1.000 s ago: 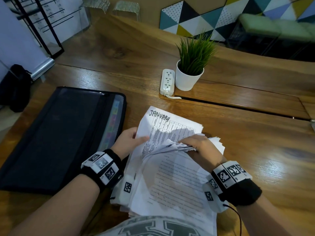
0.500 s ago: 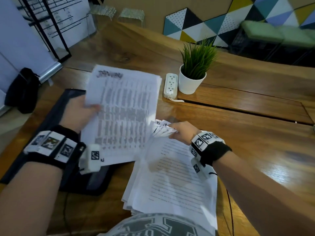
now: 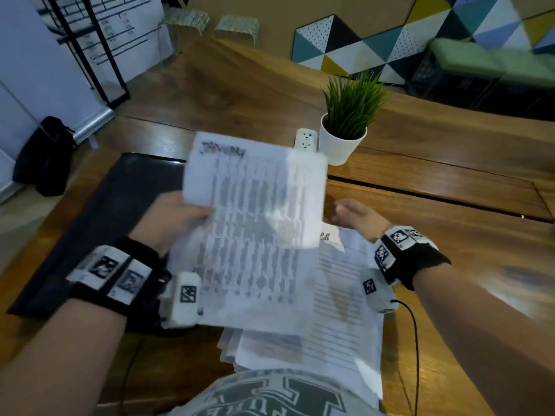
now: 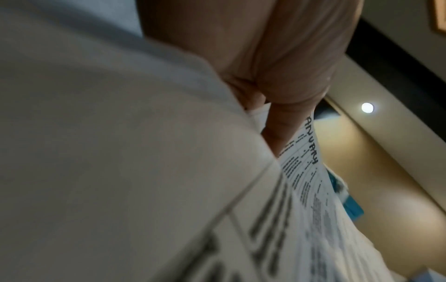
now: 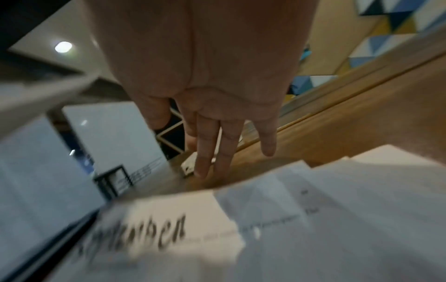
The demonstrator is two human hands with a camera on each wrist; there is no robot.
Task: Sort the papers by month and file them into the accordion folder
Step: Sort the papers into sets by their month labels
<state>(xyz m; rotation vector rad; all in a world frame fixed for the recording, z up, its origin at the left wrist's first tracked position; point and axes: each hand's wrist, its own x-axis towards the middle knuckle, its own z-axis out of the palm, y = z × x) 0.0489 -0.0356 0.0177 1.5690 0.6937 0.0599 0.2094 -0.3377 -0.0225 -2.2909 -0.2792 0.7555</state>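
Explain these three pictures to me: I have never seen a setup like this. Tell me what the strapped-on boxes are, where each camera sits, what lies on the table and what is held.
No machine here: a person works with bare hands, and the boxes on black wristbands are cameras. The wide picture comes from a head camera looking down; the two close ones look along each hand from the wrist.

The left hand grips a white printed sheet headed January, lifted off the table; the left wrist view shows its thumb on it. The right hand is open, fingers straight, holding nothing, above the far edge of a stack of white papers.

On the brown wooden table also lie a flat black accordion folder, a white power strip and a green plant in a white pot.
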